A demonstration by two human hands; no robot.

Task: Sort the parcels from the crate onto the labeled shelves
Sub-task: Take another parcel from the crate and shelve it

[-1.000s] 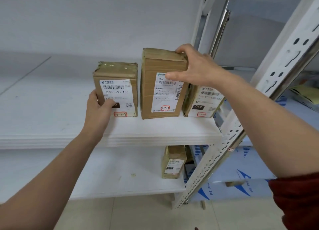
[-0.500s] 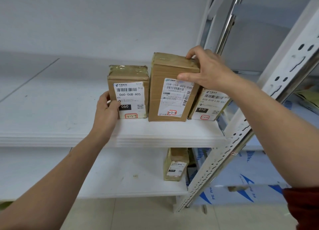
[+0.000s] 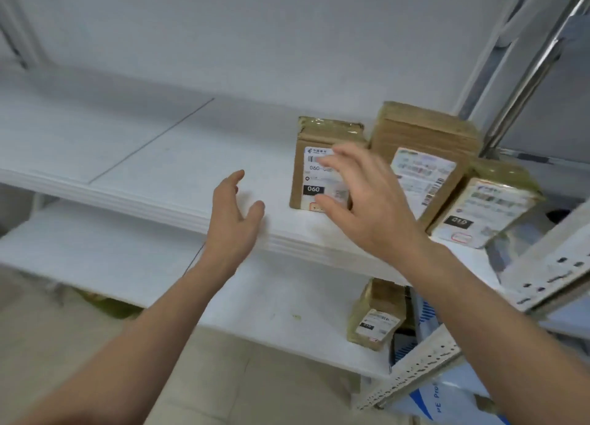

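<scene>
Both bare forearms reached up toward the rack. The left hand (image 3: 234,214) was empty, its fingers loosely extended and thumb apart, over the front edge of the upper shelf board (image 3: 153,166). The right hand (image 3: 367,201) also held nothing. Its fingers were spread in front of the parcel marked 060 (image 3: 311,182). The frame was blurred, so I could not tell whether the fingertips touched its label.

The 060 parcel stood upright on the board, to the right of the left hand and directly behind the right. Past the right hand's knuckles stood a taller parcel (image 3: 424,150), just beside the 060 one. A third parcel (image 3: 488,207) sat close against the taller one's far side. Below the right wrist, a small parcel (image 3: 378,316) stood on the lower shelf (image 3: 153,265), beside the perforated upright (image 3: 424,361). A white wall (image 3: 255,35) lay behind everything.
</scene>
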